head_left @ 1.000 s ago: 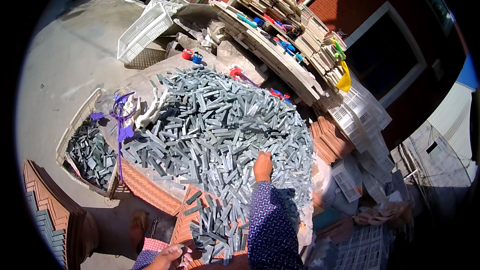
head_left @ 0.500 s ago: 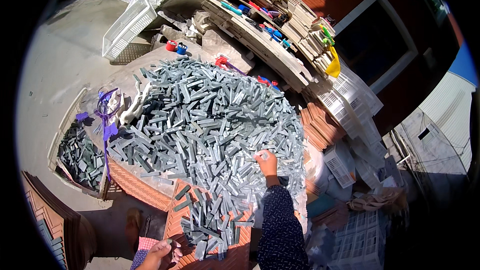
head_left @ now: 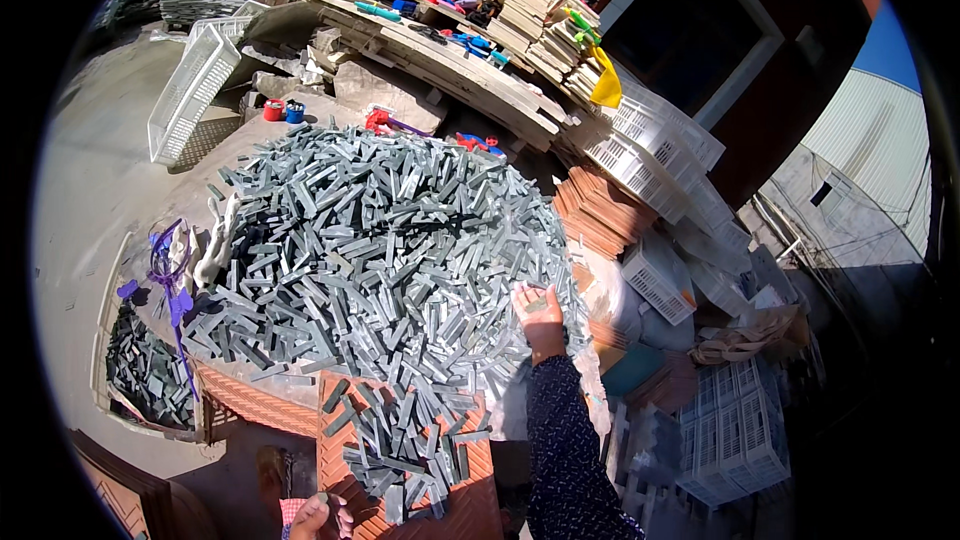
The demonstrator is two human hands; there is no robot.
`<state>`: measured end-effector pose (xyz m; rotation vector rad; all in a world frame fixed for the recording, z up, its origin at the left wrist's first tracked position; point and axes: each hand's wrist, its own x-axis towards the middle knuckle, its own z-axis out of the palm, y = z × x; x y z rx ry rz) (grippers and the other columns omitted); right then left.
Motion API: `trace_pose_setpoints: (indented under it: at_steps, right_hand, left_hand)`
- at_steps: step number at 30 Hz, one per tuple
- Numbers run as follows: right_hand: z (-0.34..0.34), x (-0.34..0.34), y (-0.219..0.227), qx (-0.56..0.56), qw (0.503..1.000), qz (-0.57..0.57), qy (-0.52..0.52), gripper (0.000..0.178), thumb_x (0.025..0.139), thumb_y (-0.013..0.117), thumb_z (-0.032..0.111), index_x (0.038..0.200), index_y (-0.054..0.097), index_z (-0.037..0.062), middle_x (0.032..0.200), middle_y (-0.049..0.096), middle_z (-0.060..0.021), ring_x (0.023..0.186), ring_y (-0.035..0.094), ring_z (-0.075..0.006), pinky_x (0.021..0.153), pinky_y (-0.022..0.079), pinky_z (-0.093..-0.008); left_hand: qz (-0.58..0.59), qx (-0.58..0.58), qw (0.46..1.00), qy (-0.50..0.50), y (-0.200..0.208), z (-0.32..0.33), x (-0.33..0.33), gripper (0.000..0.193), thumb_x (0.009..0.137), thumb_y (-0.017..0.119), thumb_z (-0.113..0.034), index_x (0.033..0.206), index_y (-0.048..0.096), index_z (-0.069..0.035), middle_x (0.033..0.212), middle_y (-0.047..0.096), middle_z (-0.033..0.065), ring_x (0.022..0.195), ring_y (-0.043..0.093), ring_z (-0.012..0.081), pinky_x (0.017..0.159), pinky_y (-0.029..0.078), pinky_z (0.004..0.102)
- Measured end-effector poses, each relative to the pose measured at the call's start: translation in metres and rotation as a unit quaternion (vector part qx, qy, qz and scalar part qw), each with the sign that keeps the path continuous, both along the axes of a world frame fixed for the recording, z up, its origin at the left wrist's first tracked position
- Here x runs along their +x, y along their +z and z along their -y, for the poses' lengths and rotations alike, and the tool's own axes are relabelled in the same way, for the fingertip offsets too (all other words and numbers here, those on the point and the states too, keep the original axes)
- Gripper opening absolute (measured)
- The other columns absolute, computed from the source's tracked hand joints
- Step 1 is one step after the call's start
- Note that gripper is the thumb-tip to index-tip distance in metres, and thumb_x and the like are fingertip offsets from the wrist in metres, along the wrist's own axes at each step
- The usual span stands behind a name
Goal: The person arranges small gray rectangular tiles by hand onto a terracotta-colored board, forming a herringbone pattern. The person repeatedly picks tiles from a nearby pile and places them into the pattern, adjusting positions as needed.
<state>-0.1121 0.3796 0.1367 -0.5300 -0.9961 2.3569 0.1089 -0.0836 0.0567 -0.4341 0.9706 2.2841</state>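
A wide heap of grey-green stone strips point(head_left: 370, 230) covers the table in front of me. At the heap's right edge my right hand point(head_left: 541, 322) is turned palm up, its fingers partly curled around a small stone strip point(head_left: 537, 304). Low in the view, my left hand point(head_left: 318, 520) is closed in a pinch, with the dark tip of a stone strip point(head_left: 323, 497) showing at the thumb. Beside it, an orange-brown grooved tray point(head_left: 470, 500) lies under a smaller pile of loose strips point(head_left: 405, 450).
A container of darker strips point(head_left: 150, 370) stands at the left, near purple straps point(head_left: 170, 265). Red and blue tubs point(head_left: 274, 110) sit behind the heap. Stacked boards point(head_left: 450, 60) rise at the back, with orange-brown trays point(head_left: 600, 208) and white crates point(head_left: 735, 430) at the right.
My right hand has turned from palm down over the heap to palm up, showing a strip in it. My left hand stays pinched low down. The whole view has shifted left and up.
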Motion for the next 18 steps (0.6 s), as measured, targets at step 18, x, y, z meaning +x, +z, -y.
trace_pose_setpoints:
  at_steps: [18]
  right_hand:
    - [-0.097, -0.023, -0.044, 0.731, 0.560, 0.325, -0.217, 0.043, 0.076, 0.076, 0.020, 0.107, 0.063, -0.0063, 0.095, 0.062, -0.0254, 0.100, 0.056, -0.0404, 0.087, 0.046, -0.0419]
  left_hand:
    - [-0.050, 0.044, 0.998, 0.013, -0.006, -0.015, 0.002, 0.025, 0.088, 0.064, -0.017, 0.102, 0.060, 0.002, 0.091, 0.063, 0.0077, 0.071, 0.061, 0.0161, 0.060, 0.052, 0.0250]
